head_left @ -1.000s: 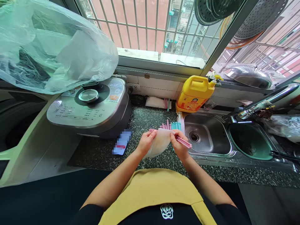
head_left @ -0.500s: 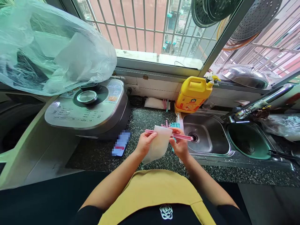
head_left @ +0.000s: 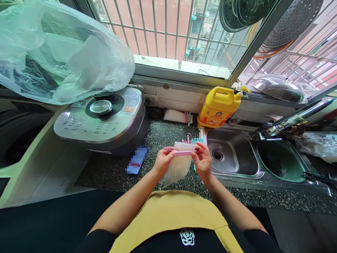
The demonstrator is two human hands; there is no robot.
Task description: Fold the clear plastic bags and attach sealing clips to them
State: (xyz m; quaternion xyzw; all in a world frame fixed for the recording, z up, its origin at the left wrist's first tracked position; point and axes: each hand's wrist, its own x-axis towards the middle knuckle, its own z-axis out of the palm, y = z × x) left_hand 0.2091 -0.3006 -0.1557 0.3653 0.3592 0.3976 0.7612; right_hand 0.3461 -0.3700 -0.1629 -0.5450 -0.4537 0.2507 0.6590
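Note:
In front of me I hold a pink bag sealing clip (head_left: 184, 153) lying across the upper part of a translucent, whitish plastic bag (head_left: 180, 169). My left hand (head_left: 163, 162) is closed, its thumb pressing at the left end of the clip and the bag's edge. My right hand (head_left: 203, 162) pinches near the clip's right end, beside the bag's upper corner. The bag's lower part hangs over the counter. Behind the bag lie several pink clips (head_left: 188, 139) and several teal clips (head_left: 197, 141), partly hidden. Whether the clip is fastened cannot be made out.
A rice cooker (head_left: 105, 123) and a blurred phone (head_left: 137, 160) are on the left of the speckled counter (head_left: 163, 133). A yellow jug (head_left: 219, 107) stands behind the steel sink (head_left: 237, 154). A green basin (head_left: 280, 160) sits at the right; a large plastic bag (head_left: 79, 59) bulges upper left.
The pink clip no longer sticks out to the right over the sink; a pink bar now crosses the bag's front. My right hand has shifted its grip at the clip's right end.

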